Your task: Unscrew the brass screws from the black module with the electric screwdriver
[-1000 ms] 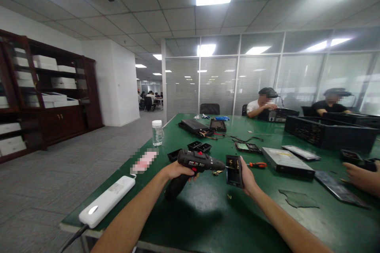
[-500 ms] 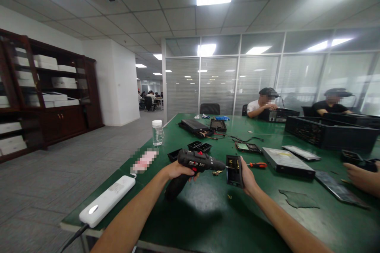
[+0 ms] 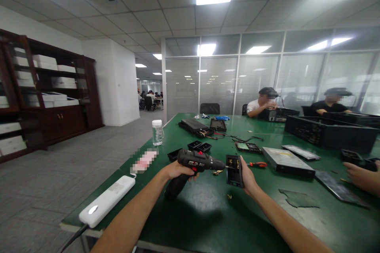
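Note:
My left hand (image 3: 177, 170) is wrapped round the grip of a black cordless drill (image 3: 196, 161), with a red button and red markings. The drill points right, and its thin bit meets a small black plastic case (image 3: 234, 172) with brass-coloured pieces inside. Whether the bit sits on a screw is too small to tell. My right hand (image 3: 248, 177) grips that case by its right side, tilted with its open face toward the drill. Small brass pieces (image 3: 217, 172) lie on the table behind the drill's nose. Similar black plastic cases (image 3: 199, 146) stand beyond the drill.
On the green table (image 3: 190, 221) are a white power strip (image 3: 108, 201), a water bottle (image 3: 157, 132), a red-handled screwdriver (image 3: 257, 165), an optical drive (image 3: 287, 162) and a black computer case (image 3: 332, 132). A co-worker's hand (image 3: 362, 176) shows at right; two people sit across.

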{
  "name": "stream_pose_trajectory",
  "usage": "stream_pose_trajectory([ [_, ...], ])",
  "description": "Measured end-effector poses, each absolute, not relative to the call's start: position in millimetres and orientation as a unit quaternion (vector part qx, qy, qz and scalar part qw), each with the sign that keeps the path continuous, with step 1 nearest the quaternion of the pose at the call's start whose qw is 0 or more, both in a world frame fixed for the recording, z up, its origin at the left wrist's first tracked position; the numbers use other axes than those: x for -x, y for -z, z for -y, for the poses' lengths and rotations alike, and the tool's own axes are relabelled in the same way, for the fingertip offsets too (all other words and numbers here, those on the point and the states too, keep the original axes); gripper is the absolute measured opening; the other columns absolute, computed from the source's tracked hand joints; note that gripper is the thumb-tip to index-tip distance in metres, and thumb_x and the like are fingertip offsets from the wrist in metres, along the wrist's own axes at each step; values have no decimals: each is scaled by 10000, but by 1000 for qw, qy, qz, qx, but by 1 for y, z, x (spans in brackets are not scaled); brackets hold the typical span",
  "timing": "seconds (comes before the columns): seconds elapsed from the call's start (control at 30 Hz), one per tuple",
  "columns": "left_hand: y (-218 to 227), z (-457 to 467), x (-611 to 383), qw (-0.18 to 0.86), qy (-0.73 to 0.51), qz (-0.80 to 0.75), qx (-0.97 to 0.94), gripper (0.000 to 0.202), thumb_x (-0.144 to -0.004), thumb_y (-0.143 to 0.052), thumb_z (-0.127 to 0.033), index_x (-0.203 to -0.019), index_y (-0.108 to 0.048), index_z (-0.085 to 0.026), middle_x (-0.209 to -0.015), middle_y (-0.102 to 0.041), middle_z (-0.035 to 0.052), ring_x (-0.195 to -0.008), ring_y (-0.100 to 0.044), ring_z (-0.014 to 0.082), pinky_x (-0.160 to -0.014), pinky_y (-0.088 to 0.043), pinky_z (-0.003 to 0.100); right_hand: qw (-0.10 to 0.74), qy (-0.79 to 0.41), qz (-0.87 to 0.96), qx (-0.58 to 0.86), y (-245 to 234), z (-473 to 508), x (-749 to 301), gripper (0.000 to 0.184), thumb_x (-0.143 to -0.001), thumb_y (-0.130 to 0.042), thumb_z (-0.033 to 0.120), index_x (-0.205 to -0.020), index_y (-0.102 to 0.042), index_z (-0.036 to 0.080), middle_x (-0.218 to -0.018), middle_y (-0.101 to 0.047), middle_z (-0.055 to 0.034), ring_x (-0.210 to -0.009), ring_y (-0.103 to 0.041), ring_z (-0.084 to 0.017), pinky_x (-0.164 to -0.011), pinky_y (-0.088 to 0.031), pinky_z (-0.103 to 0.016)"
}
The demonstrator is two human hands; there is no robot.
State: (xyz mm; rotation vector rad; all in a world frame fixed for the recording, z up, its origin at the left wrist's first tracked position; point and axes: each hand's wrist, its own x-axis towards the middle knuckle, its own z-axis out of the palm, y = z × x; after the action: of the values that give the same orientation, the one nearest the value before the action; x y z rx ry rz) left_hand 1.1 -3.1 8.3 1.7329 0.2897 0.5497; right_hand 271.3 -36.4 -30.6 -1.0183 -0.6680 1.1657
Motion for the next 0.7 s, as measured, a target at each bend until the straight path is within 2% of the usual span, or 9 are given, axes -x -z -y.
stream_pose_trajectory([
  [0.37,-10,5,-1,608,-238,-123,-748,253,-663,-554,-198,-865,-572,-47,-738,-577,95,-621,-525,145,-535,-404,235,671,-518,279,451,34,33,-274,398,-632,-526,544,-715,-575,158,-527,-598,-9,-441,-544,-150,-463,-441,-272],
  [0.7,-9,5,-2,610,-242,-127,-744,256,-660,-567,-208,-865,-576,-53,-743,-579,95,-637,-534,152,-526,-405,229,659,-527,290,451,33,34,-273,390,-664,-490,545,-733,-577,171,-549,-612,-10,-466,-563,-164,-472,-445,-286],
])
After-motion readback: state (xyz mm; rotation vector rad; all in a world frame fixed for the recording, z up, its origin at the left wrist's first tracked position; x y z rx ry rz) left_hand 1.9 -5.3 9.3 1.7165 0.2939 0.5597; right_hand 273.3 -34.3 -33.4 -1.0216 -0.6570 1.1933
